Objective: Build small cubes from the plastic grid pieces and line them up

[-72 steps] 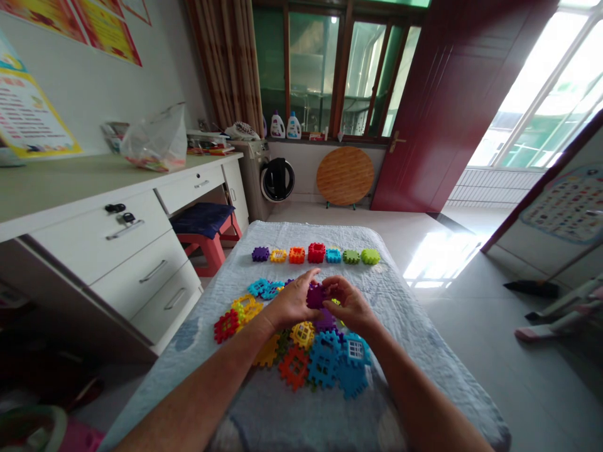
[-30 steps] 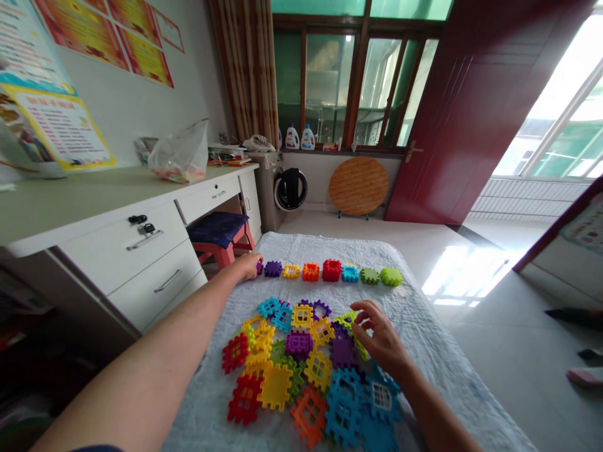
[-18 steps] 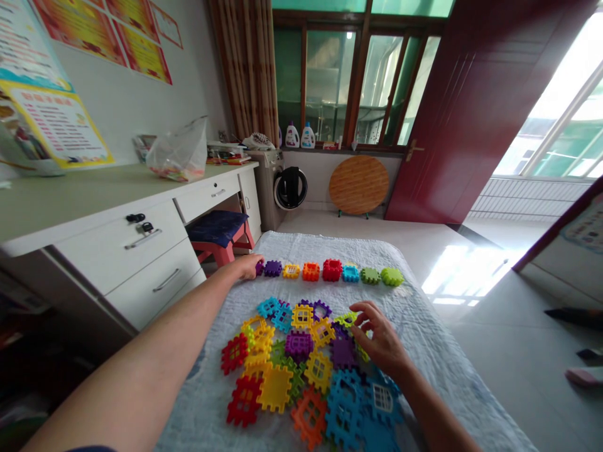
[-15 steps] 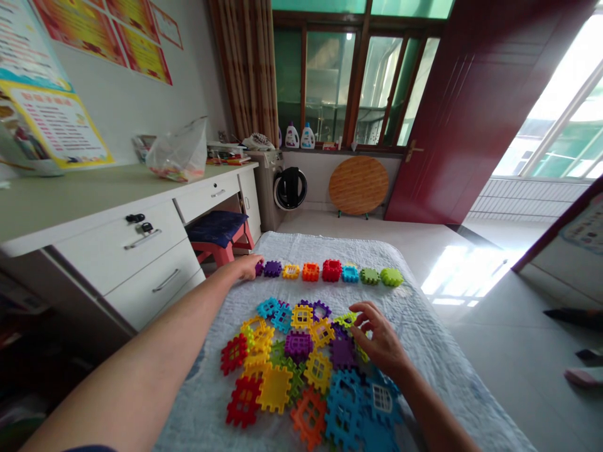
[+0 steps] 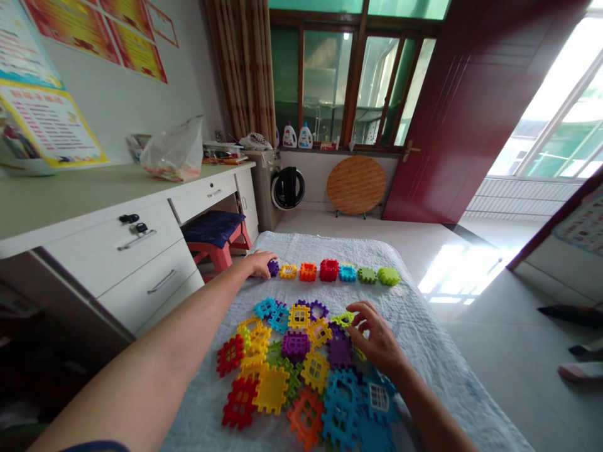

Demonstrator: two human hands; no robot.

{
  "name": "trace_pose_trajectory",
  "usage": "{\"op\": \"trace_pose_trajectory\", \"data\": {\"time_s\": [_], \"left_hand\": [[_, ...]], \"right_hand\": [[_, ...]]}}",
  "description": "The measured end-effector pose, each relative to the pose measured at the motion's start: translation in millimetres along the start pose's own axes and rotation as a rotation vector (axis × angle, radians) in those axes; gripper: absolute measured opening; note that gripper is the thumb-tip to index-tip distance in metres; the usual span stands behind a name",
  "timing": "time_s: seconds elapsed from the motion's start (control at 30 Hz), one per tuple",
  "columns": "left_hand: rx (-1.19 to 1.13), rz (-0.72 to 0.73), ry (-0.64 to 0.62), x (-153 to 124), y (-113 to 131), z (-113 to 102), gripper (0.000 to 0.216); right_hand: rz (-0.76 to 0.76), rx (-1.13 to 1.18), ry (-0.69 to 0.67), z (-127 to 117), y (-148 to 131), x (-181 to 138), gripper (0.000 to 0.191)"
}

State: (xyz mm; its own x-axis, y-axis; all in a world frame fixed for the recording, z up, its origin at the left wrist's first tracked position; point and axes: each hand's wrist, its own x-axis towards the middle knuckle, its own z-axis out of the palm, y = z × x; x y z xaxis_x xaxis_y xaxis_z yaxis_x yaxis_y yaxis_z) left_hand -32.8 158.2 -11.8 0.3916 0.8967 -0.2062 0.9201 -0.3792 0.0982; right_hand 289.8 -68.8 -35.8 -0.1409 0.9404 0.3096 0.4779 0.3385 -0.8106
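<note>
At the left end of a row of block stacks on the bed, my left hand (image 5: 262, 263) curls its fingers around a dark purple block (image 5: 273, 268). The hand hides the place left of it. Along the row stand a yellow block (image 5: 288, 271), an orange block (image 5: 308, 272), a red block (image 5: 329, 270), a blue block (image 5: 347, 273), a green block (image 5: 367, 275) and a lime block (image 5: 389, 275). My right hand (image 5: 377, 336), fingers bent and apart, hovers by a lime window piece (image 5: 343, 319) at the right edge of a loose pile; contact is unclear.
The pile includes a purple block (image 5: 296, 346), a yellow panel (image 5: 271, 389), a red window piece (image 5: 240, 403) and blue pieces (image 5: 341, 408). A light-blue quilt (image 5: 424, 383) lies beneath. On the left are a white desk (image 5: 94, 201) and a stool (image 5: 214, 229).
My left hand has shifted right along the row, from the purple block at the end to the dark purple one. My right hand stays by the lime piece. The view has turned slightly.
</note>
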Motion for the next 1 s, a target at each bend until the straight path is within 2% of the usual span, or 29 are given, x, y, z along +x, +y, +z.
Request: {"op": "trace_pose_trajectory", "data": {"time_s": [0.23, 0.4, 0.53, 0.73, 1.0], "left_hand": [[-0.009, -0.015, -0.009, 0, 0, 2, 0.063], [0.000, -0.022, 0.013, -3, -1, -1, 0.083], [0.001, -0.058, 0.027, -12, -17, -7, 0.091], [-0.012, -0.133, 0.007, -25, -43, -2, 0.078], [-0.052, -0.117, 0.029, -20, -43, 14, 0.062]], "right_hand": [[-0.006, -0.002, 0.010, 0, -2, 0, 0.027], [-0.007, -0.007, 0.014, -1, -3, 0, 0.026], [-0.001, -0.020, 0.008, -1, -2, 0, 0.026], [-0.010, -0.016, -0.003, 0, -2, 1, 0.025], [-0.013, -0.030, 0.007, -1, 4, 1, 0.026]]}}
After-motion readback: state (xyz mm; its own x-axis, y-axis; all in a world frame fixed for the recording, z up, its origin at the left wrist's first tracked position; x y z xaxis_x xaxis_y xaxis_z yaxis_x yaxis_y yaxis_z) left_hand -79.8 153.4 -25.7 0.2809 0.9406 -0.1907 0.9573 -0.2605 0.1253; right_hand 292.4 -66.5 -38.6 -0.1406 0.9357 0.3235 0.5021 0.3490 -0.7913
